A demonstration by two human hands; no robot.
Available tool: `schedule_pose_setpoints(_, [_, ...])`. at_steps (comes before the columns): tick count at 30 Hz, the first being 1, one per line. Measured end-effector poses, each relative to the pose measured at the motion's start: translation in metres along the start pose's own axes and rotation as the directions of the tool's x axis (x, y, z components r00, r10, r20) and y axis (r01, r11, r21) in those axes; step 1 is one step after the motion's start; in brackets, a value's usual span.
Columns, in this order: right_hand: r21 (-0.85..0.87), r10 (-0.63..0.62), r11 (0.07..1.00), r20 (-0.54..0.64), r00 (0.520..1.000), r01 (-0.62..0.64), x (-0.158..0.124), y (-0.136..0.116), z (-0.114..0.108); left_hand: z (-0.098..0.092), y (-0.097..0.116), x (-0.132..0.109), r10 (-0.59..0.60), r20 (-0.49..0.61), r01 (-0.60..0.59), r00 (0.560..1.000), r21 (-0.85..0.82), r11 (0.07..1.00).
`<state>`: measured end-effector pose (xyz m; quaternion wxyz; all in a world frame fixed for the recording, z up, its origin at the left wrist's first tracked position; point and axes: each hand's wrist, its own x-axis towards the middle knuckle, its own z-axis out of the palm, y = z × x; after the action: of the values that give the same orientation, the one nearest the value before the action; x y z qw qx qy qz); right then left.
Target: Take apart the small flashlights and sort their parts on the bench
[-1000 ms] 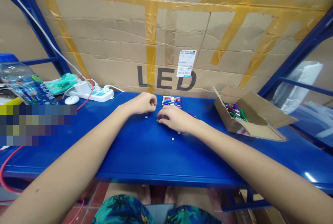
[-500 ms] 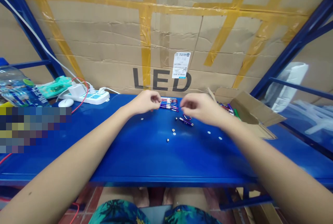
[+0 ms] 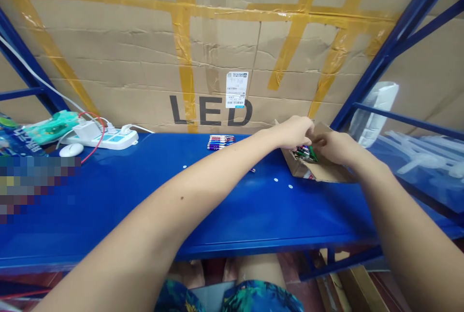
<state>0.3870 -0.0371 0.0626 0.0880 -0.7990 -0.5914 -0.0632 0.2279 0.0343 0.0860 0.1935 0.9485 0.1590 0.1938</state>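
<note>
Both hands are at the open cardboard box [image 3: 331,172] on the right of the blue table. My left hand [image 3: 294,132] is over its left side, fingers curled downward and close together. At its right side, my right hand [image 3: 337,148] has thumb and fingers pinched; whatever is between them is hidden. Small shiny coloured metal tubes [image 3: 304,152], one of them green, lie in the box below the hands. A row of similar slim tubes [image 3: 216,143], red, blue and purple, lies at the table's back. The end of a purple tube [image 3: 253,170] peeks out from behind my left forearm.
Small pale discs [image 3: 276,180] are scattered on the blue table [image 3: 232,230]. To the left are a white power strip [image 3: 121,139] with plugs, a white mouse-like object [image 3: 71,150] and a red cable. Blue shelf posts and a large cardboard sheet [image 3: 145,70] stand behind.
Both hands have moved right from above the table's middle to the cardboard box. My left forearm now crosses over the loose parts and hides most of them. The view has turned slightly right.
</note>
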Motion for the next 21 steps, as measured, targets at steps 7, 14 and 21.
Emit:
schedule_pose_setpoints(7, [0.208, -0.101, 0.957, -0.415, 0.904, 0.202, -0.019, -0.050, -0.009, -0.039, -0.058, -0.092, 0.051, -0.404, 0.019, 0.913, 0.168, 0.986])
schedule_pose_setpoints(14, [0.145, -0.188, 0.961, -0.275, 0.943, 0.235, -0.021, -0.075, 0.013, -0.034, -0.105, -0.168, -0.095, -0.114, 0.121, 0.989, 0.251, 0.960])
schedule_pose_setpoints(21, [0.214, 0.062, 0.977, -0.231, 0.971, -0.012, -0.022, -0.052, 0.031, -0.017, -0.104, -0.166, -0.081, 0.056, 0.060, 0.995, 0.308, 0.950])
